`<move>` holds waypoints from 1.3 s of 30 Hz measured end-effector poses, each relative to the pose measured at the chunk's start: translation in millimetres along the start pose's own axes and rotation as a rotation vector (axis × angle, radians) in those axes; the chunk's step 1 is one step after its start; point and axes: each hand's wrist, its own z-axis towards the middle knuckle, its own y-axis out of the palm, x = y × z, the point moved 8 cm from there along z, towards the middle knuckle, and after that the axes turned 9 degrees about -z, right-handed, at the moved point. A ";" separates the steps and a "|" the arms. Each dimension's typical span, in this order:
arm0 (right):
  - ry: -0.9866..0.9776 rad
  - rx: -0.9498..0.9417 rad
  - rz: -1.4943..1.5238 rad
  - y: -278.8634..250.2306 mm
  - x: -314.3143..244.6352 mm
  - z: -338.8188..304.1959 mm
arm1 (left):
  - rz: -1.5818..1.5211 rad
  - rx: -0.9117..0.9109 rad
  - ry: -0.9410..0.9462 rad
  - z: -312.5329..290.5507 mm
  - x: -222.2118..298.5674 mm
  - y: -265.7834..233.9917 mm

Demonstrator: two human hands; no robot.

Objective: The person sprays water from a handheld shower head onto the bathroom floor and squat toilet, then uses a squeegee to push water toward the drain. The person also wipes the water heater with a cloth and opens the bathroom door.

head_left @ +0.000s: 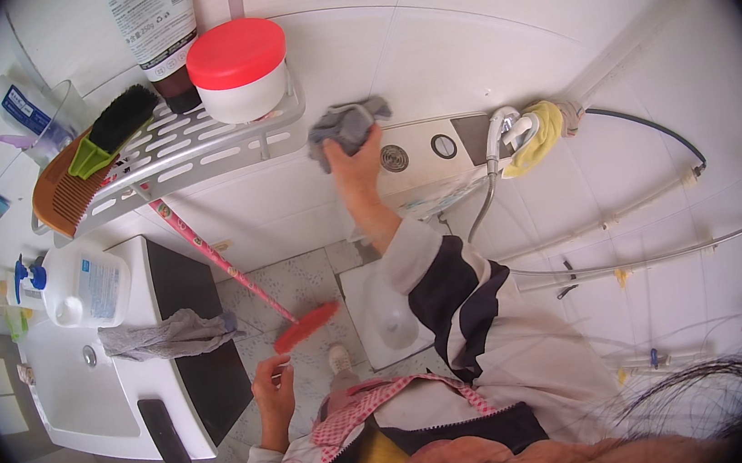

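The person's right arm is stretched well forward, slanting leftward, its wrist bare; out at the end, the right hand has its fingers bent in a grip, thumb on the left. Lower and nearer the body, the left hand points forward, fingers half curled.

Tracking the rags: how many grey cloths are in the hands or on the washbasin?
2. One grey cloth is in the right hand; another grey cloth lies across the washbasin edge. More could be hidden.
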 end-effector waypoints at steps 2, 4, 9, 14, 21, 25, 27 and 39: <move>0.133 -0.116 0.135 22.2 -3.0 -18.0 | 0.007 -0.015 0.005 4.0 4.9 3.5; 0.324 -0.273 0.272 36.6 0.2 -33.6 | 0.004 -0.018 0.023 7.5 10.9 4.6; 0.488 -0.402 0.624 -24.7 -20.7 -38.5 | 0.015 -0.013 0.007 8.8 10.6 -2.0; -0.106 -0.207 0.144 -151.2 -82.6 29.2 | 0.002 0.042 -0.035 4.9 -3.5 -18.9; -0.439 -0.068 -1.397 -115.3 -1.2 56.4 | -0.040 0.034 -0.039 3.8 -14.1 -21.4; -0.684 -0.187 -1.051 -59.8 -5.0 0.4 | -0.048 0.016 -0.058 3.7 -14.8 -18.4; -0.823 -0.351 -1.047 -33.3 -10.1 -39.7 | -0.047 0.007 -0.016 2.1 -10.0 -17.1; -0.372 -0.833 -0.657 -105.1 100.0 -135.0 | 0.050 0.292 0.040 -90.0 -7.6 -57.9</move>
